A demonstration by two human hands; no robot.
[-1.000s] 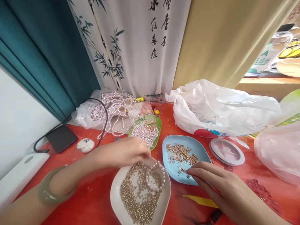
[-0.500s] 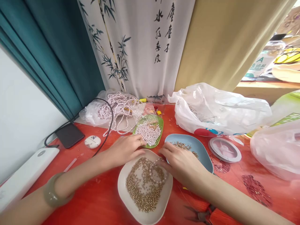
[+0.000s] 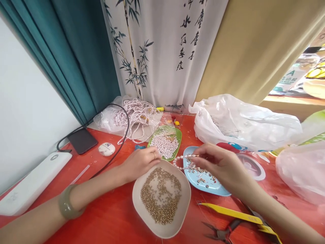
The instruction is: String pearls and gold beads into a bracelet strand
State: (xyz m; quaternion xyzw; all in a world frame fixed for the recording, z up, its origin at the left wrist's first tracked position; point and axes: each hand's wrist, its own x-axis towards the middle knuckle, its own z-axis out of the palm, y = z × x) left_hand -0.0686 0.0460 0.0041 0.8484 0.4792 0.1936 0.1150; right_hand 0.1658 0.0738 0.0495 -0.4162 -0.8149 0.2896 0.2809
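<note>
My right hand [image 3: 218, 166] pinches a short loop of strung pearls [image 3: 180, 161], holding it above the blue dish [image 3: 203, 181] of small gold findings. My left hand [image 3: 141, 162], fingers curled, rests at the far rim of the white dish [image 3: 162, 228] filled with gold beads; what it grips, if anything, is hidden. A green bangle sits on my left wrist. Just behind lies the green dish [image 3: 179, 135] heaped with loose pearls.
Pearl strands in a clear bag [image 3: 132, 117] lie at the back left, beside a black phone [image 3: 82, 140] with cable and a white device [image 3: 33, 184]. White plastic bags [image 3: 243, 122] fill the right. Pliers [image 3: 223, 234] and a yellow strip [image 3: 231, 212] lie in front.
My right hand has lifted the pearl loop out of the white dish and carried it right, over the blue dish. The left hand has stayed at the rim. The view shifted slightly.
</note>
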